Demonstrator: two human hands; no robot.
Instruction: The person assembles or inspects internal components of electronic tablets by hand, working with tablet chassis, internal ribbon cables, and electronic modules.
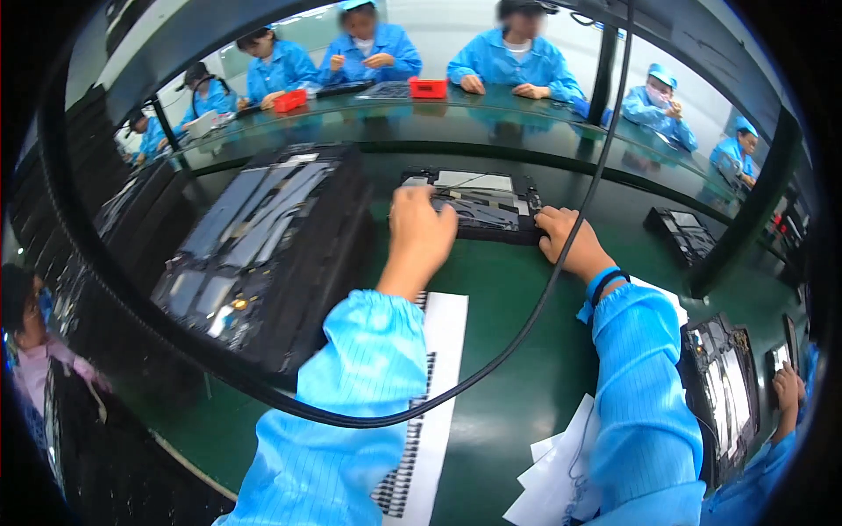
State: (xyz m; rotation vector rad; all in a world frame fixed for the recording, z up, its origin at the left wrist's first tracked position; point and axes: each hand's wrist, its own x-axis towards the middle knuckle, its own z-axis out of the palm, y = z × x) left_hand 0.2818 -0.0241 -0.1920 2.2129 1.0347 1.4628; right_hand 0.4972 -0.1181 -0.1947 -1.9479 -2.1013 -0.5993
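Observation:
A shallow black tray [495, 235] lies on the green table in front of me, holding flat grey and white electronic parts [478, 209] with thin black strips. My left hand [419, 230] is at its left end, fingers curled over the edge. Around the right end close the fingers of my right hand [572, 241], with a dark band at that wrist. Just left of my left hand stands a tall stack of black trays [329, 254], the top one filled with similar grey parts.
A black cable [526, 337] loops across in front of my arms. Below lie a spiral-bound notebook [445, 386] and loose papers [553, 465]. Another tray [724, 386] sits at the right, near another person's hand [788, 387]. Co-workers in blue sit across, by red bins [428, 88].

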